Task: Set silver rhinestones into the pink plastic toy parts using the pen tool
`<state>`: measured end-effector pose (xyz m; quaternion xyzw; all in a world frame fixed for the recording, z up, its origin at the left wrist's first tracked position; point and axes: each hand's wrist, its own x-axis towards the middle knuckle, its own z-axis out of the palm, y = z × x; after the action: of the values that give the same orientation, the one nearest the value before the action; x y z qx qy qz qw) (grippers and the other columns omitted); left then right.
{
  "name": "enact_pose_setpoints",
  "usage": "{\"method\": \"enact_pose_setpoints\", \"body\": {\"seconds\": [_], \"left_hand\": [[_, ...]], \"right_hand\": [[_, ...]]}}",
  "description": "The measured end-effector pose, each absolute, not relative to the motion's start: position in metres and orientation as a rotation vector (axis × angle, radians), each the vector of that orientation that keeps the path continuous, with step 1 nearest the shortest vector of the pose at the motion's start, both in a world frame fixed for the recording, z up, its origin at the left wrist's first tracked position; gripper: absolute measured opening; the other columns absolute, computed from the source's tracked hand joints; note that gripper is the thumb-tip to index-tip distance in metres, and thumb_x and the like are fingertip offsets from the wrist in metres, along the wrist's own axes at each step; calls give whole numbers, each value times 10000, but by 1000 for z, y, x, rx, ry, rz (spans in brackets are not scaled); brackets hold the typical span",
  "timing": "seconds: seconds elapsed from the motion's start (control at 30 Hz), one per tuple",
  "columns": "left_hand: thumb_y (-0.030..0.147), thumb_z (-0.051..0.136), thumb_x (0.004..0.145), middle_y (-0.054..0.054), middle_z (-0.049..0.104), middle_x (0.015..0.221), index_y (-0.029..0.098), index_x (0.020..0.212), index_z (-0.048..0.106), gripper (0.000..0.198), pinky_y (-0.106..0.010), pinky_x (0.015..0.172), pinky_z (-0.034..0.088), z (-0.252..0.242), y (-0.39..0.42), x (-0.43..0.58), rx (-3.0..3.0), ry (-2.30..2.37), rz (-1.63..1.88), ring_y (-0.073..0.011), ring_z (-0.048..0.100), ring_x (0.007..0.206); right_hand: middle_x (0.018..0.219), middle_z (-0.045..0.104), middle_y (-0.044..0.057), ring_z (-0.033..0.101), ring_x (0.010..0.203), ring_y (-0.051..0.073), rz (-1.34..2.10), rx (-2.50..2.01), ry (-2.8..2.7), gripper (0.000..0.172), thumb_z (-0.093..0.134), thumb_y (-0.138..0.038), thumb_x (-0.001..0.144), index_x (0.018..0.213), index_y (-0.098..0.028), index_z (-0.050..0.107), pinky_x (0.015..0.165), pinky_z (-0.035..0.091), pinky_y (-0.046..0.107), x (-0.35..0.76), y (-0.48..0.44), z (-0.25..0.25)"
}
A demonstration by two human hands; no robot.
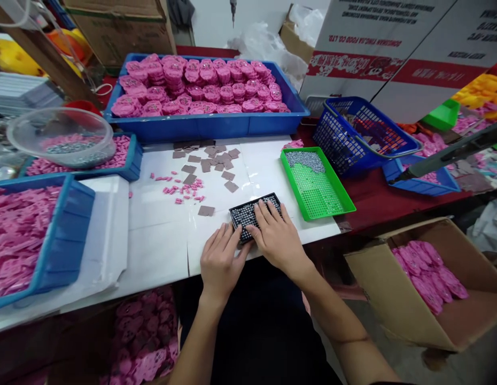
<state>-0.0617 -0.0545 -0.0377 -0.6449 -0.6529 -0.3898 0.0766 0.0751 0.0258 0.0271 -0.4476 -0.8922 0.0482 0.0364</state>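
A small black tray [248, 215] with a grid of holes and many tiny metal pieces lies at the front edge of the table. My left hand [221, 258] holds its near left corner, thumb and fingers against the rim. My right hand [277, 238] rests on the tray's right part, fingers stretched over the pieces. To the right lies a green tray [332, 187] with a heap of small metal pieces [308, 160] at its far end. Left of the black tray are a flat grey-brown square [206, 210], several similar squares [221, 160] and small pink pieces [184, 188].
A long blue bin [192, 127] of stacked pink parts stands at the back. Blue bins [78, 230] and a clear bowl [92, 120] sit left. A blue basket [332, 141] is at right. An open cardboard box [396, 294] with pink parts stands lower right.
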Motion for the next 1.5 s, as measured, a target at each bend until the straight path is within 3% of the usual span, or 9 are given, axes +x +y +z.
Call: {"method": "enact_pose_setpoints", "body": {"seconds": [0.1,0.23,0.33,0.47,0.7,0.87,1.1,1.27,1.5], "left_hand": [[215,622,986,-163,731,1307,161,1316,683,340,-454,1073,540,-38,-54,-62,-1943,-1965,-1166,-305,685,1262],[225,632,982,-169,721,1323,160,1338,676,365,-452,1086,527,-40,-54,-63,-1953,-1964,-1176,-306,675,1277],[254,665,966,-167,720,1325,168,1350,676,395,-450,1092,521,-41,-54,-63,-1949,-1969,-1163,-310,679,1270],[178,579,984,-146,713,1345,188,1396,648,418,-439,1098,513,-43,-56,-63,-1944,-1961,-1183,-291,668,1288],[336,702,958,-150,723,1326,206,1370,670,434,-462,1081,530,-41,-54,-61,-1936,-1988,-1185,-319,688,1252],[354,705,959,-157,734,1305,175,1343,675,425,-454,1058,540,-41,-52,-61,-1917,-1957,-1157,-320,693,1242],[328,683,974,-158,735,1301,169,1352,667,411,-457,1054,540,-40,-52,-62,-1930,-1940,-1133,-320,698,1235],[318,699,965,-162,752,1263,145,1319,681,394,-442,1032,549,-38,-51,-62,-1910,-1906,-1133,-318,717,1198],[313,709,957,-164,754,1259,144,1306,689,388,-441,1009,552,-37,-50,-62,-1896,-1903,-1145,-323,722,1185]], "right_hand": [[1652,355,228,335,1578,343,154,-1276,-2786,745,213,-519,1082,1555,14,430,1325,233,547,74,25,24],[1668,351,184,322,1588,310,203,-1181,-2867,742,211,-544,1079,1574,-30,415,1334,218,540,76,27,25],[1662,336,217,306,1590,346,150,-1314,-2811,781,216,-577,1067,1573,-14,407,1322,199,606,77,27,25],[1664,335,202,302,1596,306,190,-1138,-2881,755,189,-538,1081,1579,-7,390,1333,218,544,72,24,24],[1681,343,136,277,1605,314,119,-1227,-2832,707,232,-541,1079,1579,-77,418,1330,182,605,94,36,33],[1683,363,121,222,1623,314,96,-1399,-2623,652,217,-498,1088,1576,-130,441,1315,186,637,105,43,29],[1702,308,150,151,1635,352,161,-1394,-2699,740,205,-570,1071,1588,-80,405,1304,65,698,88,39,22],[1713,310,108,153,1632,368,160,-1330,-2736,631,262,-523,1081,1563,-180,478,1305,116,680,90,39,26],[1714,298,114,146,1635,357,117,-1297,-2692,593,296,-481,1085,1573,-188,462,1299,160,684,95,37,22]]}}
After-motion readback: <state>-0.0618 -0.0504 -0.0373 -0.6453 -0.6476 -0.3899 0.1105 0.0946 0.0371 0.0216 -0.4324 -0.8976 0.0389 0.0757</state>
